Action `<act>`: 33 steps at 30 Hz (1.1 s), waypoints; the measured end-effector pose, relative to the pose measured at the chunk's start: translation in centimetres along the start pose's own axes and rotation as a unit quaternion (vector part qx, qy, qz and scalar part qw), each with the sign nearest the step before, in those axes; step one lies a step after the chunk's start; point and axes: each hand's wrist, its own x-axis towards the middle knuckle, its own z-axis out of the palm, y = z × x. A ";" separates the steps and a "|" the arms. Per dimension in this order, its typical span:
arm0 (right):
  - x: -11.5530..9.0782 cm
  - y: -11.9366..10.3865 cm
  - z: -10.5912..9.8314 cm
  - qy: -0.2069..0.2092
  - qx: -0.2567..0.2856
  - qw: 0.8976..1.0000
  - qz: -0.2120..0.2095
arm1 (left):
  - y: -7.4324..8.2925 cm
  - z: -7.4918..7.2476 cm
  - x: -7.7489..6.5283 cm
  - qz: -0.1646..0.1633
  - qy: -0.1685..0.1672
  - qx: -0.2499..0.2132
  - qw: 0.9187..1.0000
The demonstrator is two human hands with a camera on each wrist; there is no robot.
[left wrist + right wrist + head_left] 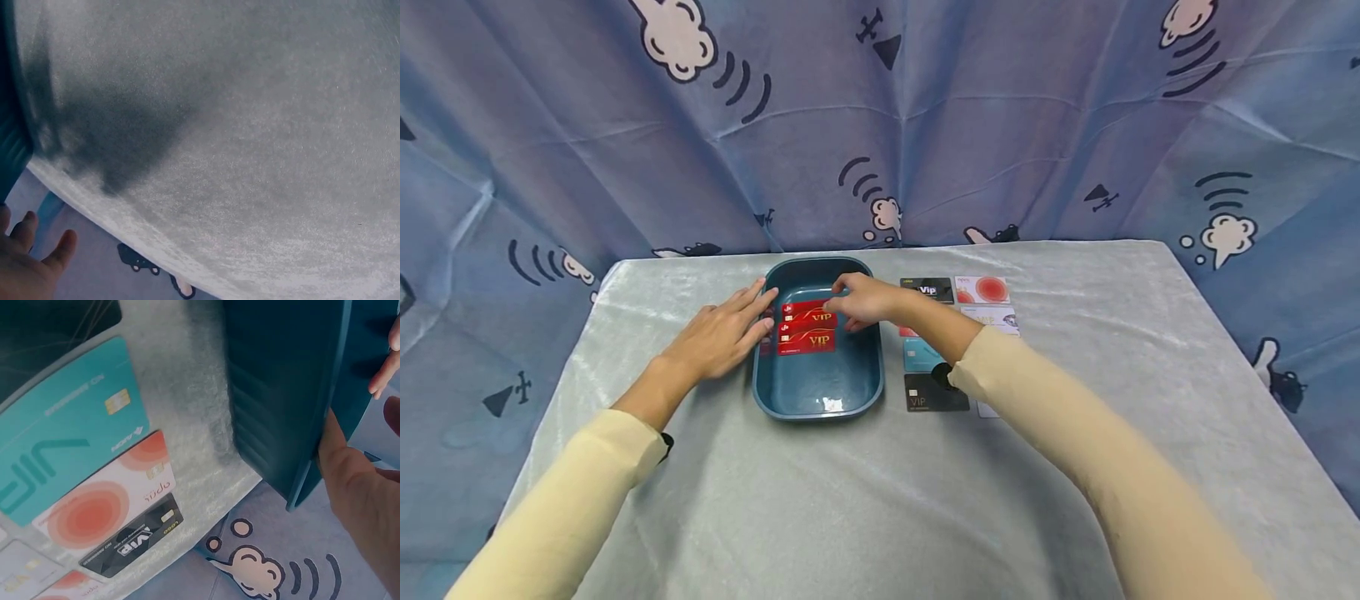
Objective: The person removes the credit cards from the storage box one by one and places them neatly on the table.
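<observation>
In the head view a dark blue tray [816,415] stands on the cloth with two red VIP cards in it. The lower red card [806,340] lies on the tray floor, its top edge beside the upper red card [805,312]. My right hand [868,298] reaches over the tray's right side and pinches the right end of the upper card with its fingertips. My left hand [722,333] rests its nearly straight fingers along the tray's left rim. In the right wrist view a finger [344,456] dips past the rim, and the cards inside are hidden.
Right of the tray several cards lie in columns: a black VIP card [927,289], a white card with a red circle [982,290], a teal card [921,355] and a dark card [936,393]. My right forearm covers part of them. A patterned curtain [1000,125] hangs behind the table.
</observation>
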 end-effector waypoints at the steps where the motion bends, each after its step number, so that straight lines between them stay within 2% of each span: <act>1: 0.1 0.0 0.1 -0.003 0.000 1.000 0.005 | 0.0 0.0 0.0 0.000 -0.001 0.000 1.000; 9: 0.9 -0.3 0.7 -0.031 0.014 0.999 0.014 | -0.1 -0.1 -0.1 -0.001 -0.001 0.002 1.000; 26: 1.8 -0.8 1.7 -0.010 -0.006 1.000 0.020 | 0.0 0.0 0.0 0.003 -0.001 0.007 1.000; 33: 1.7 -1.1 1.6 -0.009 0.010 0.999 0.030 | 0.0 0.0 -0.1 0.007 0.004 0.006 1.000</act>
